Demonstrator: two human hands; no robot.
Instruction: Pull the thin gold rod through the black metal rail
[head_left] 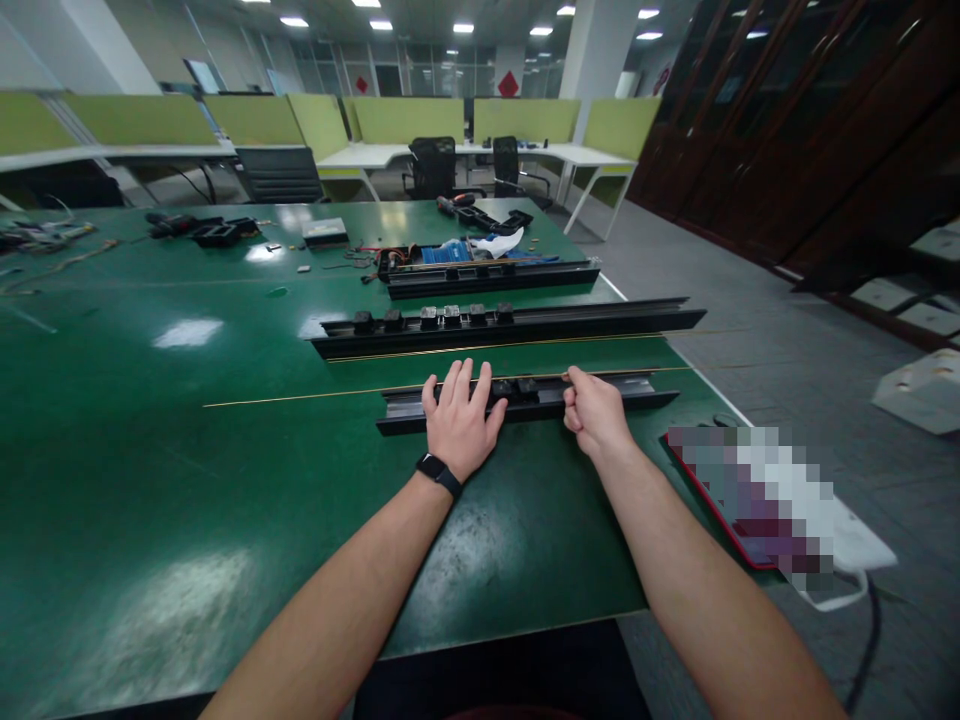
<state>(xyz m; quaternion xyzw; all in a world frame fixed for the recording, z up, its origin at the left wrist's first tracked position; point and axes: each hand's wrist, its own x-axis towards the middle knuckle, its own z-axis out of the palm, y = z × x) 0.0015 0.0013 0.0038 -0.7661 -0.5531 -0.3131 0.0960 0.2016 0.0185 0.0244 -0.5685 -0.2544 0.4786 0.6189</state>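
Sensibly, this work leans on the green table (225, 480): its smooth top beneath the near channel (538, 411) could let that piece slide, so steady downward pressure seems worthwhile. A longer channel (517, 334) lies just beyond the near channel, roughly parallel to it. On the near channel's left half, the left hand (460, 425) is spread open, palm down, with nothing visibly gripped; bearing evenly should hold the piece without tipping it. Over the near channel's right half, the right hand (598, 410) is curled closed, thumb and forefinger apparently pinching a thin golden rod (300, 397) at the far rim; guiding it low and straight would probably spare something so slender from bowing. As for looks, the near channel is a black, straight trough, open at its left end, with a paler shine inside. Two dark blocks (527, 388) sit at its middle. The thin golden rod follows its far edge and runs well past its left end; whether it is seated in a groove, I cannot tell.
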